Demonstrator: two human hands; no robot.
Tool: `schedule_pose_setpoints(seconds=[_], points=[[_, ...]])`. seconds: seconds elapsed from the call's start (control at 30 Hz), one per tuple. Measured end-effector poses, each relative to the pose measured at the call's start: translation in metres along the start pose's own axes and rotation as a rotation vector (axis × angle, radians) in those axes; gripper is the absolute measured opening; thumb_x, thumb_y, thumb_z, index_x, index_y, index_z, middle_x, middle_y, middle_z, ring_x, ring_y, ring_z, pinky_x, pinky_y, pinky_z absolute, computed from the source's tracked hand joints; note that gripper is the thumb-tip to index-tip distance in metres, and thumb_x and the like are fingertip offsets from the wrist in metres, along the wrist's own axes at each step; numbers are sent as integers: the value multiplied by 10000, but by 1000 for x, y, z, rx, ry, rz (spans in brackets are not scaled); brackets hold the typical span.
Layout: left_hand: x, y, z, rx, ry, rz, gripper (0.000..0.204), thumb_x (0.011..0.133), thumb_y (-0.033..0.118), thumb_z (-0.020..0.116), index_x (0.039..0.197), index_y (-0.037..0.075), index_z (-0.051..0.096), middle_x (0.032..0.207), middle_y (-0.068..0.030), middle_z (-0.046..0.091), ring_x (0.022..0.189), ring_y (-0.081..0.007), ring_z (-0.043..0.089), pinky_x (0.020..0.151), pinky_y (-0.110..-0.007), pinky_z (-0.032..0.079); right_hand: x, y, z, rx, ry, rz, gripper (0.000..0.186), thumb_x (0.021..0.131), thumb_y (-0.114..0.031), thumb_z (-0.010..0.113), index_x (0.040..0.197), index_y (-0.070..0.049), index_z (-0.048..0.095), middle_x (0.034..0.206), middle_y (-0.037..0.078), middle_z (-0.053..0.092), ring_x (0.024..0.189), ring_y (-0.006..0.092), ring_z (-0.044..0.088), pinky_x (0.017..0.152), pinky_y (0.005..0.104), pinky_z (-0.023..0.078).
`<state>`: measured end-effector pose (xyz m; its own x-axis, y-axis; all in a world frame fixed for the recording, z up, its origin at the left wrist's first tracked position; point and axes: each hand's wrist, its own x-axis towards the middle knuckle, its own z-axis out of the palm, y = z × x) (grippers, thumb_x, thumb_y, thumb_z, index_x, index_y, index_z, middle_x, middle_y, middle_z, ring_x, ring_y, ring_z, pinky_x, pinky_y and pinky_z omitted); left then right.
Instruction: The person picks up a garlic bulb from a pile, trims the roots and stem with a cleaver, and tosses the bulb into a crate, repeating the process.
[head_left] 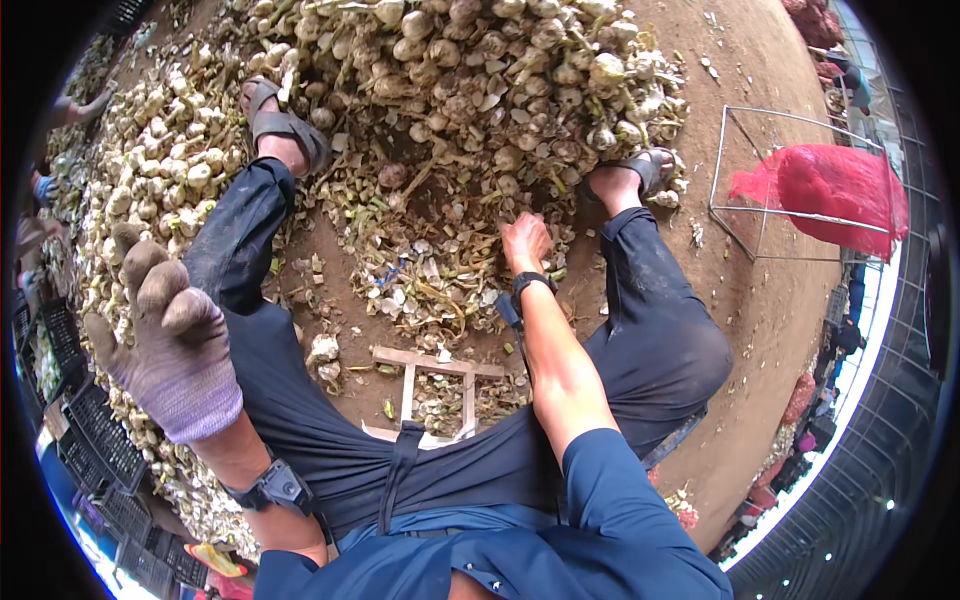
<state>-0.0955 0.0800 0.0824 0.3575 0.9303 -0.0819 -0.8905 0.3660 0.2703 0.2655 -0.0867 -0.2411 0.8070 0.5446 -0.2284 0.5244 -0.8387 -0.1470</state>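
While the right hand is down in the scraps at the foot of the garlic pile, its grip's kinda curled and I can't tell if anything's in it. Left hand, in a grubby glove, is up with fingers loosely open. Wood frame sits between the legs, red mesh bag hangs on a wire stand off right.

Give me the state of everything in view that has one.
Left hand: gloved, raised, fingers loosely curled
Right hand: bare, down at the garlic scraps, grip unclear
Garlic bulbs: heaped, some with stalks
Red mesh bag: draped on the wire frame
Sandals: worn
Trousers: dirt-smudged
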Motion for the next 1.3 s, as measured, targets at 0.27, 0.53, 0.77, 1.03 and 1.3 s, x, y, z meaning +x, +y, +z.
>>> schedule_pose_setpoints(seconds=[0.27, 0.53, 0.77, 1.03, 1.3], points=[[-1, -25, 12, 288, -36, -117, 543, 1012, 311, 494, 1421, -35, 403, 1052, -97, 535, 838, -191, 568, 670, -316, 504, -2, -5, -5, 436, -52, -65, 410, 735, -366, 797, 1017, -75, 740, 939, 133, 729, 854, 316, 702, 798, 391, 534], [-15, -77, 1, 1041, 18, -168, 422, 962, 183, 597, 1339, 4, 529, 1115, -112, 643, 951, -197, 666, 832, -325, 566, -61, -108, -145, 1305, -448, -187, 263, 833, -137, 800, 1074, -61, 725, 765, -77, 633, 653, 10, 492, 571, 204, 408], [-15, -107, -21, 1096, -213, -215, 604, 893, 318, 745, 1347, -14, 525, 1249, -98, 610, 1148, -156, 564, 1007, -300, 450, -136, -131, -253, 1516, -555, -464, 423, 828, -132, 812, 1216, -40, 671, 751, -80, 634, 527, -5, 444, 466, 183, 327], [5, -99, -34, 991, -11, -262, 360, 973, 277, 649, 1257, 57, 615, 998, -59, 710, 806, -139, 688, 726, -281, 581, -135, -41, -342, 1518, -160, -501, 362, 858, -250, 778, 1141, -45, 681, 771, -12, 673, 552, 19, 516, 451, 181, 416], [42, -115, -34, 1414, -189, -261, 339, 913, 216, 705, 1186, 23, 651, 958, -43, 697, 845, -107, 640, 765, -257, 521, -167, 172, -390, 1342, 621, -220, 229, 942, -68, 652, 1162, -26, 698, 773, -46, 610, 557, 24, 457, 499, 171, 331]])
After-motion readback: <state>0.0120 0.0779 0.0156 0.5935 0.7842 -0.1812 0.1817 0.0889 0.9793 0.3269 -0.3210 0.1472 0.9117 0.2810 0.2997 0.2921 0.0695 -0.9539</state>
